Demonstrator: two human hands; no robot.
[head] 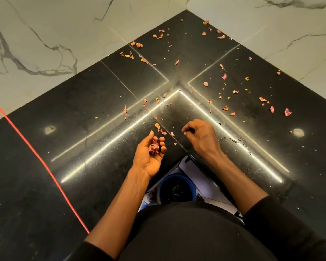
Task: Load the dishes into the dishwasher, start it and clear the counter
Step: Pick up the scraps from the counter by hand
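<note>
Petals (154, 146) lie in cupped left hand (148, 157); right hand (200, 136) curls palm-down.

Can't tell if right hand (199, 136) pinches anything, w/ fingertips (185, 130) curled under, too small. Some petal scraps (154, 146) partly tucked behind left hand (149, 159) fingers (163, 148); blue bucket (165, 185), back from the fingers toward the body, half hidden by counter (101, 166) edge & torso (196, 232).
</note>
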